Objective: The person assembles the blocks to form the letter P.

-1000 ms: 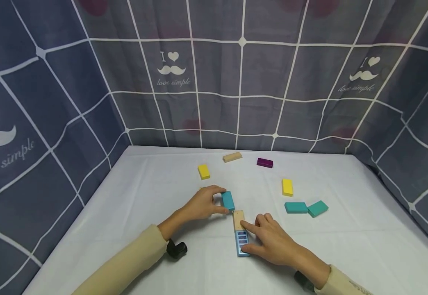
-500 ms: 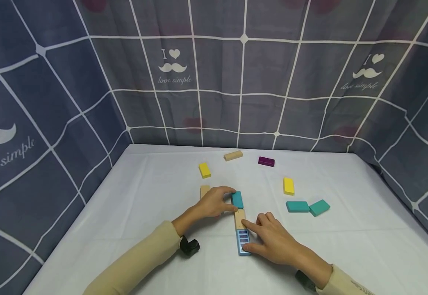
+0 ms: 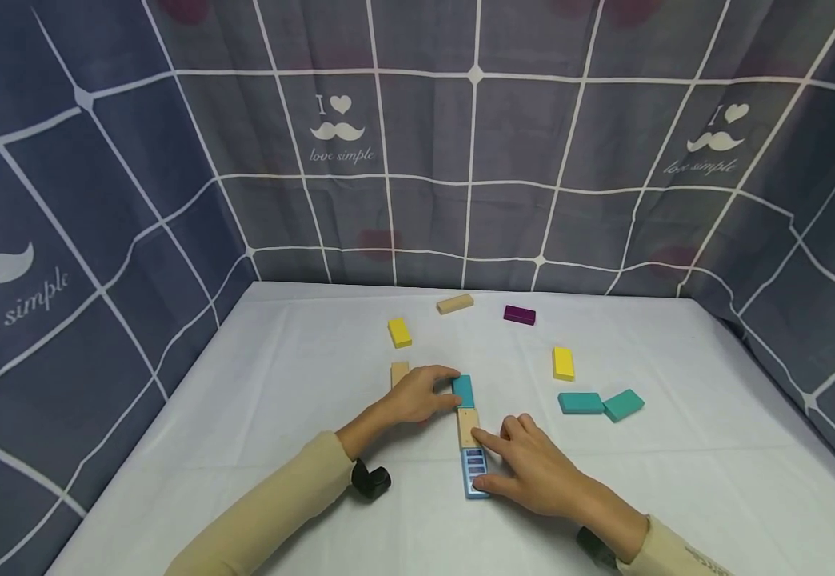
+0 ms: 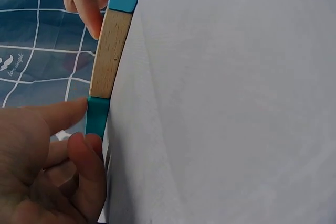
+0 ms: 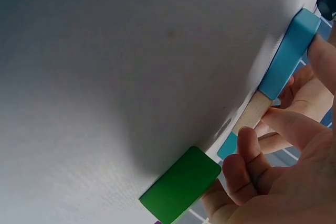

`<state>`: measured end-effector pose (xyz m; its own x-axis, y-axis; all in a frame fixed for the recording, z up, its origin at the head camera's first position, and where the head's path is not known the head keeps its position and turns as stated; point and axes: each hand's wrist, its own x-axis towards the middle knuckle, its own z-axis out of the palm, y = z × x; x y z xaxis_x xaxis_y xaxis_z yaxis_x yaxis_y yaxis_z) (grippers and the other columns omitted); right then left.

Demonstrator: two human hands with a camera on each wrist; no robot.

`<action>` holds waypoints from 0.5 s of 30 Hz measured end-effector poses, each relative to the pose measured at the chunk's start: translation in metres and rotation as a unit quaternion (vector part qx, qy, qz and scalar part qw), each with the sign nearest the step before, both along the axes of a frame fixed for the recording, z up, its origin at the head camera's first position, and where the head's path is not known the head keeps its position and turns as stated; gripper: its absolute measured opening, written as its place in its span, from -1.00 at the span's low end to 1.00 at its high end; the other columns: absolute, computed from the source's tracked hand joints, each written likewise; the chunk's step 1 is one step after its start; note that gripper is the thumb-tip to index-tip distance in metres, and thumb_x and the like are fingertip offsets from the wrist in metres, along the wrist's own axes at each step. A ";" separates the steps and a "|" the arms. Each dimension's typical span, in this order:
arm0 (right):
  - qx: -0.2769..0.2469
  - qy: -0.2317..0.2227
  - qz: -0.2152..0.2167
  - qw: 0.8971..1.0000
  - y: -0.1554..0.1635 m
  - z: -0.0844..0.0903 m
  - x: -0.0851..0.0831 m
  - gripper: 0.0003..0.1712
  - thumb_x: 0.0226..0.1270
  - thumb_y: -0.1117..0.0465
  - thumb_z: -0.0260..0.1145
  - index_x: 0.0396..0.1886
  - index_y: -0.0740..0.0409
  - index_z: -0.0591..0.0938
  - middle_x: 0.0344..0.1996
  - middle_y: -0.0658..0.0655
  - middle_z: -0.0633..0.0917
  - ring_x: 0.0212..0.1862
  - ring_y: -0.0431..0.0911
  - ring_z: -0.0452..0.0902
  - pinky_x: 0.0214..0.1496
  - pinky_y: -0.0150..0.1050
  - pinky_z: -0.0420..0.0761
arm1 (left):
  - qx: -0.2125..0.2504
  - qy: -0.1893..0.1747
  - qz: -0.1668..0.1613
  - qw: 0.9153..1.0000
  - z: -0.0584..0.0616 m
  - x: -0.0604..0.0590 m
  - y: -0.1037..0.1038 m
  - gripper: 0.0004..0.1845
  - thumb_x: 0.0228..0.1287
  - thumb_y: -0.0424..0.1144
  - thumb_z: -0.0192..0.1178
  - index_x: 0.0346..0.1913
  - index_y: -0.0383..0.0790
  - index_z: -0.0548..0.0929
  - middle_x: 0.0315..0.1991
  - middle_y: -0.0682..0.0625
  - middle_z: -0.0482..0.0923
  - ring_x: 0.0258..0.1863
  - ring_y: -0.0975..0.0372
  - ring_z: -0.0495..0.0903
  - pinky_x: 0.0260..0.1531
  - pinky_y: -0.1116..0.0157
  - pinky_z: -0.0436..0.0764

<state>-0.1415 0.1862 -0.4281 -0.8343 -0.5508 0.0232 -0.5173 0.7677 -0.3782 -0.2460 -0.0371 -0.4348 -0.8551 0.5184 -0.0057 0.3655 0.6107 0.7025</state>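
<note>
Three blocks form a row on the white cloth. At its near end lies a light-blue block (image 3: pixel 475 472) with a patterned top, then a wooden block (image 3: pixel 466 428), then a teal block (image 3: pixel 464 390) at the far end. My left hand (image 3: pixel 417 396) pinches the teal block between thumb and finger, its end up against the wooden one. My right hand (image 3: pixel 533 472) presses the row from the right, index fingertip at the wooden block and thumb on the light-blue one. In the right wrist view the wooden block (image 5: pixel 253 113) shows between the fingers and the cloth.
Behind my left hand lies another wooden block (image 3: pixel 399 373), partly hidden. Further back are a yellow block (image 3: pixel 399 332), a wooden block (image 3: pixel 455 304) and a purple block (image 3: pixel 520 315). To the right lie a yellow block (image 3: pixel 563 363) and two green-teal blocks (image 3: pixel 581 403).
My left hand has moved right with the teal block, bringing it into line against the wooden block. The wooden block behind that hand has come into view. My right hand stays in place.
</note>
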 end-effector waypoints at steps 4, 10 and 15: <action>-0.008 0.002 0.004 1.000 0.000 0.000 0.000 -0.17 0.23 -0.38 0.27 0.34 0.04 0.54 -0.30 -0.13 0.35 -0.22 -0.18 0.14 -0.25 -0.31 0.28 | -0.001 0.017 -0.008 1.000 0.000 -0.001 0.001 -0.50 0.34 -0.16 0.30 0.26 -0.31 0.55 0.28 -0.15 0.49 0.33 0.05 0.38 0.31 0.08 0.32; -0.007 -0.004 0.007 1.000 0.000 0.001 0.000 -0.17 0.24 -0.38 0.27 0.35 0.03 0.53 -0.30 -0.14 0.34 -0.21 -0.19 0.15 -0.23 -0.32 0.30 | -0.003 0.014 -0.005 1.000 -0.001 -0.002 0.003 -0.50 0.34 -0.15 0.30 0.27 -0.30 0.55 0.27 -0.14 0.50 0.36 0.04 0.35 0.32 0.09 0.31; -0.009 -0.003 0.008 1.000 0.000 0.001 0.000 -0.17 0.24 -0.37 0.27 0.35 0.05 0.53 -0.30 -0.13 0.35 -0.22 -0.18 0.14 -0.24 -0.31 0.29 | 0.002 0.025 0.002 1.000 -0.001 -0.003 0.001 -0.49 0.36 -0.13 0.28 0.28 -0.29 0.54 0.29 -0.13 0.48 0.37 0.04 0.34 0.31 0.09 0.32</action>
